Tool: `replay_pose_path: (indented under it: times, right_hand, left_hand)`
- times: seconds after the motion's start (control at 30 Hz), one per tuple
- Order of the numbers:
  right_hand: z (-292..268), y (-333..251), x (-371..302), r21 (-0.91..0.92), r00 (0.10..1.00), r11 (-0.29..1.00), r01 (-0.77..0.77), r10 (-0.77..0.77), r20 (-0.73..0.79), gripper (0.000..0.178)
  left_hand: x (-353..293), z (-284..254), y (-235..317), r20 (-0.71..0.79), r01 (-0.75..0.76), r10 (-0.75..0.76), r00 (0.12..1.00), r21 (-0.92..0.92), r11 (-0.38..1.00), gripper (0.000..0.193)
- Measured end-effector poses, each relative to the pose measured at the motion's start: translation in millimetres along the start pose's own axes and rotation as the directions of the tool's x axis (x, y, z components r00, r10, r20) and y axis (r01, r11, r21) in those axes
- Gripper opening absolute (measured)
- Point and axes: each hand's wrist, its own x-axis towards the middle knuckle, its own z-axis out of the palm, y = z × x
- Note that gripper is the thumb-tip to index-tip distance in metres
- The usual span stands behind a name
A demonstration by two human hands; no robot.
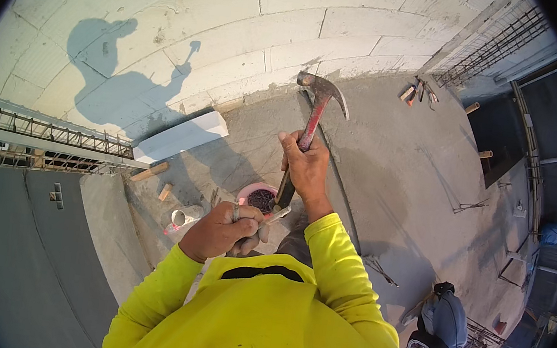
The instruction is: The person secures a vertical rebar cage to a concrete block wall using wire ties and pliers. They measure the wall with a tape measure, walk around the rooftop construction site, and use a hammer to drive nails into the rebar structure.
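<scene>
My right hand (pixel 306 168) is wrapped round the handle of a claw hammer (pixel 316 109). Its metal head points up toward the block wall, and the dark lower end of the handle hangs below my fist. To the left and nearer my body, my left hand (pixel 225 230) is closed, with a short pale stick-like piece (pixel 279 215) poking out past its fingers. What that piece is, I cannot make out. Behind my hands, a pink bowl (pixel 243 193) on the floor holds many small dark pieces that look like nails. My hands and the hammer hide part of it.
A long white block (pixel 183 137) lies along the pale block wall (pixel 289 24). A white pipe-like piece (pixel 184 217) and wood offcuts (pixel 150 171) lie at left. Hand tools (pixel 419 94) rest far right on the concrete floor (pixel 403 167). A crouching person (pixel 444 320) is at lower right.
</scene>
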Motion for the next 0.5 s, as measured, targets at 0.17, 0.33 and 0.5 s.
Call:
replay_pose_path:
  times: [0.17,0.33,0.5]
  right_hand:
    - [-17.7,-3.9,-1.2,0.037,0.973,0.991,-0.126,0.117,0.197,0.044]
    - [-64.3,1.2,-26.2,0.184,0.909,0.937,-0.295,0.217,0.355,0.030]
    - [-147.7,-12.3,-11.8,0.131,0.960,0.965,-0.226,0.198,0.198,0.020]
  left_hand:
    - [21.9,1.5,-3.7,-0.302,-0.168,0.227,0.926,0.209,0.963,0.024]
    - [76.6,6.7,-16.5,-0.286,-0.092,0.290,0.913,0.547,0.832,0.027]
    - [140.6,56.5,-30.5,-0.161,-0.184,0.361,0.919,0.635,0.750,0.018]
